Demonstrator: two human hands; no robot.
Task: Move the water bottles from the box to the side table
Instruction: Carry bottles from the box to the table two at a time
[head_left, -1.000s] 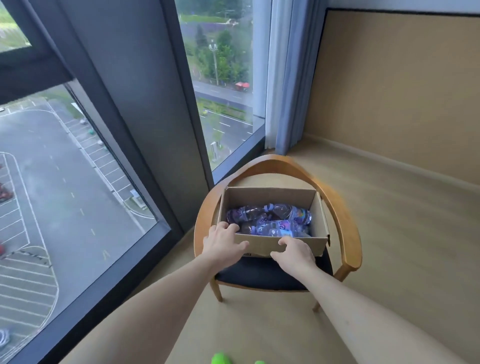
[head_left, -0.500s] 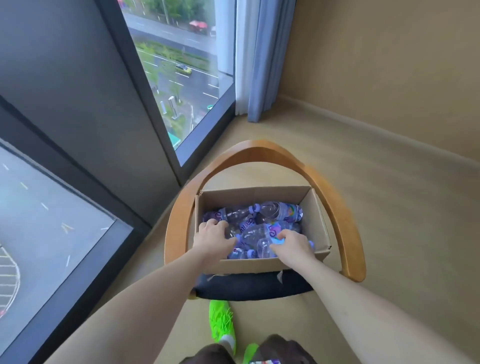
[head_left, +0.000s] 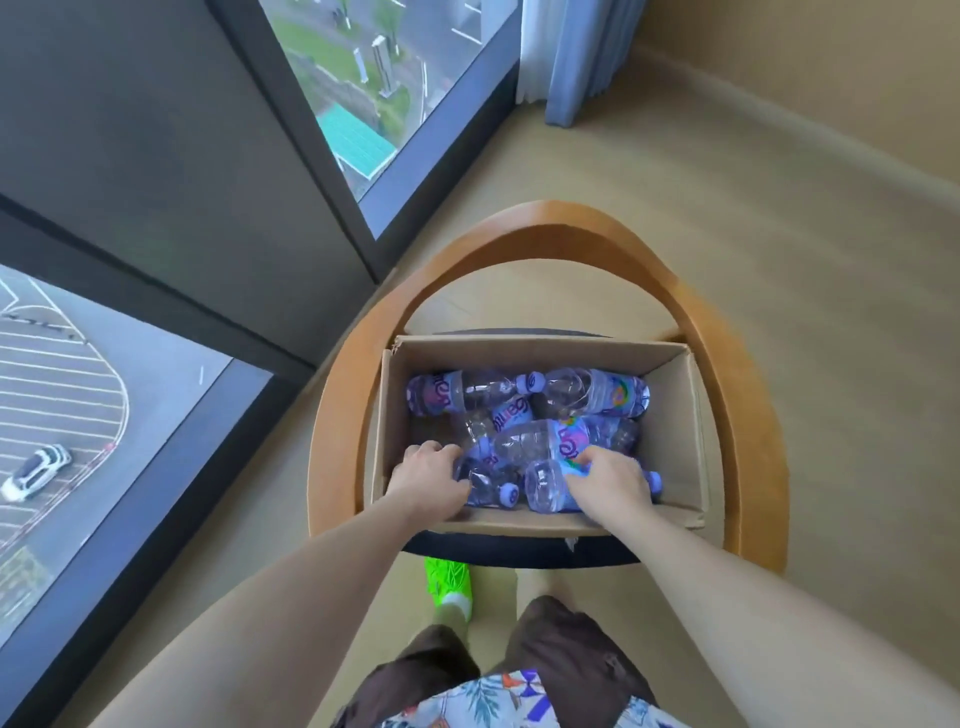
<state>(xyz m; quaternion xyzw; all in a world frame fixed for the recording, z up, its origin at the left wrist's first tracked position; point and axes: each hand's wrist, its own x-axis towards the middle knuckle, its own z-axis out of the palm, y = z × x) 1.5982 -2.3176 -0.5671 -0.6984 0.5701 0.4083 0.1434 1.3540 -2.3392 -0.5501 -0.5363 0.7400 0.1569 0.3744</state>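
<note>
Both hands are reaching into the box on a chair (armrests hemming it in). Left hand and right hand are each clenching around a bottle among the pile.

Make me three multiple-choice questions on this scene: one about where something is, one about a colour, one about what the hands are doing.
1. Where does the box sit?
A. on the floor
B. on the chair
C. on a windowsill

2. What colour are the bottle caps?
A. purple
B. red
C. white

3. What are the hands doing?
A. resting on the chair arms
B. hanging clear above the box
C. reaching into the box onto bottles

Answers: 1 B, the box rests on the dark seat inside the curved wooden back. 2 A, the visible caps are purple. 3 C, left hand and right hand each close on a bottle.
</note>
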